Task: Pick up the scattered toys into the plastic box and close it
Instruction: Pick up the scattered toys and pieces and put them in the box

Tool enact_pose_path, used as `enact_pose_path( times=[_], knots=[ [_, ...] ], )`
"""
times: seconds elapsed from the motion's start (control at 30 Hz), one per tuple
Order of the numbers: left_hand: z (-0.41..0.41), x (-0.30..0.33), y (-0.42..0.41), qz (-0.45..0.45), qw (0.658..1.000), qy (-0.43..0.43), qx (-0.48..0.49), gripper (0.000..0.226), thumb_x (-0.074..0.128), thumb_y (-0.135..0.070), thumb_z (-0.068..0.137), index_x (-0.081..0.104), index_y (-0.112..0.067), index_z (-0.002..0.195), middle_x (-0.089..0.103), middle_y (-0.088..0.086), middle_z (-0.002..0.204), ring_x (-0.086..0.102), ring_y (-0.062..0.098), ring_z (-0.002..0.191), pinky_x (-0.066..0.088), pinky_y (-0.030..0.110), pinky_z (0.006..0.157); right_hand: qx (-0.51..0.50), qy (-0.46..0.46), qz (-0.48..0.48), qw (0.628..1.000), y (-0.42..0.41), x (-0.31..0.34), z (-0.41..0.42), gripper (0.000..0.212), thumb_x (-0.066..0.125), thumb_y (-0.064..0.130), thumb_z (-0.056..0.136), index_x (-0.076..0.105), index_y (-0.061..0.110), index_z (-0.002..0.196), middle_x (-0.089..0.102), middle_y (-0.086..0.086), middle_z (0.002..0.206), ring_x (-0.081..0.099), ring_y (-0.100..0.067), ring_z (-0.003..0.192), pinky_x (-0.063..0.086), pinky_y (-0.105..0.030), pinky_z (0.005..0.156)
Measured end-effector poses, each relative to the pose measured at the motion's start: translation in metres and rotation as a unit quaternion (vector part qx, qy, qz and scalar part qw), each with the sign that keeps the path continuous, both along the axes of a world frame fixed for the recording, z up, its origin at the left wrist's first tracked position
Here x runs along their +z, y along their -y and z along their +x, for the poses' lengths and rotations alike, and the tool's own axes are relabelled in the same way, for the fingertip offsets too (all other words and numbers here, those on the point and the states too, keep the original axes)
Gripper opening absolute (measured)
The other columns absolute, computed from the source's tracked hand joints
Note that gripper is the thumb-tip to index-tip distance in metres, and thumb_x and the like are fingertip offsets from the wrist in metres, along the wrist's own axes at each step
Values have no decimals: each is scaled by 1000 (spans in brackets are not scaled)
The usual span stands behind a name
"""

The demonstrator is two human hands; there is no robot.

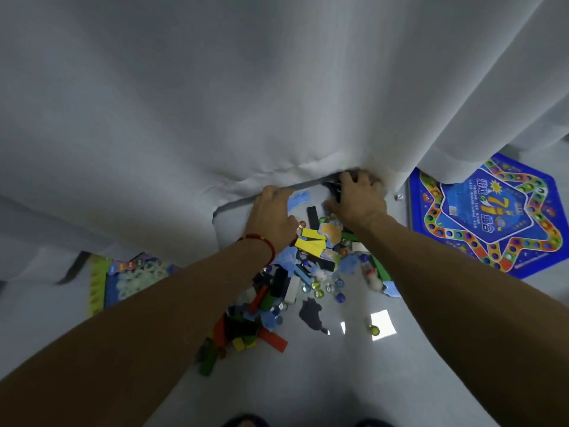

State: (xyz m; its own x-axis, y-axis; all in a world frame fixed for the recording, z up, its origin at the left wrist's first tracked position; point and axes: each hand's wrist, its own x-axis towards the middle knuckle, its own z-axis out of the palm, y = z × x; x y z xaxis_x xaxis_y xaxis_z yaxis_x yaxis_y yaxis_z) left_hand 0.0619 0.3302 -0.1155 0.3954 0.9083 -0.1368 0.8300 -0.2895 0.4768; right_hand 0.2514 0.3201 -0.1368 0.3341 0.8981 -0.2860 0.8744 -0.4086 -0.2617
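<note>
Scattered toys lie on the pale floor (308,380): yellow blocks (311,241), a black block (312,215), a red block (272,339), a green block (207,363), several glass marbles (320,286) and blue puzzle pieces (354,263). My left hand (272,217) grips the hem of the white curtain (246,103), its fingertips hidden behind the cloth. My right hand (358,198) reaches under the curtain and curls round dark blocks (334,188) at the pile's far end. No plastic box shows.
A blue hexagonal game board (492,217) lies at the right, partly under the curtain, with a small white die (399,197) beside it. Another colourful board (129,275) lies at the left. A lone marble (374,329) and a dark puzzle piece (311,312) sit nearer me.
</note>
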Motion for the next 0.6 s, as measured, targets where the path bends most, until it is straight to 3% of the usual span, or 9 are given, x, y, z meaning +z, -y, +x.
enact_pose_path(
  times=[0.1,0.27,0.37,0.5,0.6],
  knots=[
    [3,-14,-8,0,1000,-8,-18,47,56,-11,92,48,-11,138,47,10,136,42,27,126,34,35,108,-15,-6,32,999,0,-6,-4,57,61,40,93,37,24,142,30,-15,145,35,-44,128,48,-51,90],
    [9,-30,-17,45,994,-81,-60,32,56,-13,93,57,-12,125,53,9,126,44,30,115,37,37,100,22,1,47,999,-2,-16,-4,50,56,17,97,35,11,142,35,-20,144,44,-48,121,48,-53,91],
    [8,-32,-20,71,990,-98,-69,36,65,-10,87,56,-13,122,54,9,122,46,30,110,38,35,95,64,28,46,997,0,-21,-5,44,55,3,94,39,5,135,38,-26,140,47,-46,120,48,-52,91],
    [10,-27,-23,91,980,-156,-82,45,70,-10,83,54,-10,124,54,11,121,47,30,108,37,34,94,76,39,51,995,1,-22,-2,44,60,-2,90,44,2,130,39,-26,141,47,-44,121,47,-49,97],
    [15,-24,-25,97,970,-197,-105,42,72,-12,80,55,-10,118,56,10,115,50,28,105,39,35,93,96,36,87,991,0,-21,1,40,65,4,88,48,7,124,49,-20,135,50,-41,116,47,-46,93]
  ],
)
